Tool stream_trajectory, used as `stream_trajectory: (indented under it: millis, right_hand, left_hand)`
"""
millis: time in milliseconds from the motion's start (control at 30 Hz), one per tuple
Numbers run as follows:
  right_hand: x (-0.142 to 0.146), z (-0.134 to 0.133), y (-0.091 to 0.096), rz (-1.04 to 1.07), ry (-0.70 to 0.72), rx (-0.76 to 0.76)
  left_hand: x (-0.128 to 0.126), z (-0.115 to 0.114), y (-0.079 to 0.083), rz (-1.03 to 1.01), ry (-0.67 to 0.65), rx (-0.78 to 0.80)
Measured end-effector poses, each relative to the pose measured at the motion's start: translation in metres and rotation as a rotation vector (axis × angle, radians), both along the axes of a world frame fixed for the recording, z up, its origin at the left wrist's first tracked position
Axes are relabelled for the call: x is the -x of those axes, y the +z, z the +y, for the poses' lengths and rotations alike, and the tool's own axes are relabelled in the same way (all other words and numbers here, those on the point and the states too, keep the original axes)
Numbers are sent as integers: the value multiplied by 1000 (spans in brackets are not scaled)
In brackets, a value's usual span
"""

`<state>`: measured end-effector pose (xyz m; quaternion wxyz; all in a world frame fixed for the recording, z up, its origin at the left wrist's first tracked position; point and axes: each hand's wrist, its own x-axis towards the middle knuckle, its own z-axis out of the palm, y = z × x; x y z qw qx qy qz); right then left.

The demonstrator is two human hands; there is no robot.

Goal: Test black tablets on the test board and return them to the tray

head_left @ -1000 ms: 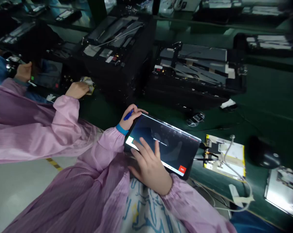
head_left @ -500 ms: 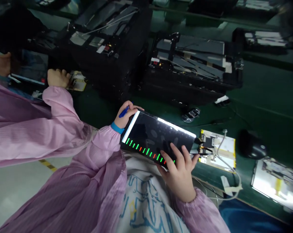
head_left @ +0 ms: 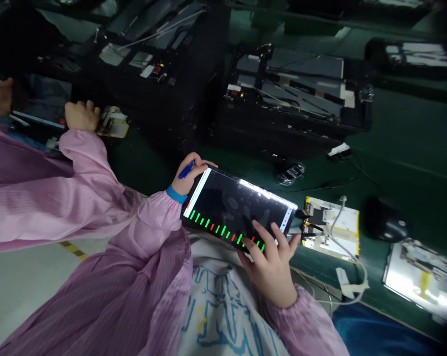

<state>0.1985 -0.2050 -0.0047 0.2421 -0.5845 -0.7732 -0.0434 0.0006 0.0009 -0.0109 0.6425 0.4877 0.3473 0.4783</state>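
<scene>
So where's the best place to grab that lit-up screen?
Probably by the short left edge, coming from the left, thumb in front and fingers behind: the screen looks thin and flat, and the left hand holds it near that edge's upper corner. I'd avoid the right edge, where dark leads from the yellow-edged panel reach close.

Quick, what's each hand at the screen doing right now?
Left hand: closed, holding the screen and a pen.
Right hand: open, spread over the screen's near edge.

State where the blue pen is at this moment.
In the head view, the blue pen is left of centre, in the person's left hand, beside the upper-left corner of the lit screen and above the wristband.
</scene>
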Motion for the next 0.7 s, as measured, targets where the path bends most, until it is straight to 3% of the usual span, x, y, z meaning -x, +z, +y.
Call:
stream_trajectory:
  millis: [367, 533, 700]
  right_hand:
    - [-2, 3, 3, 36, 34, 42]
    - [-34, 9, 2, 236, -14, 17]
    - [-69, 11, -20, 406, -202, -156]
  left_hand:
    - [0, 2, -2, -10, 0, 3]
    - [1, 3, -2, -17, -1, 8]
    - [0, -1, 5, -48, 11, 33]
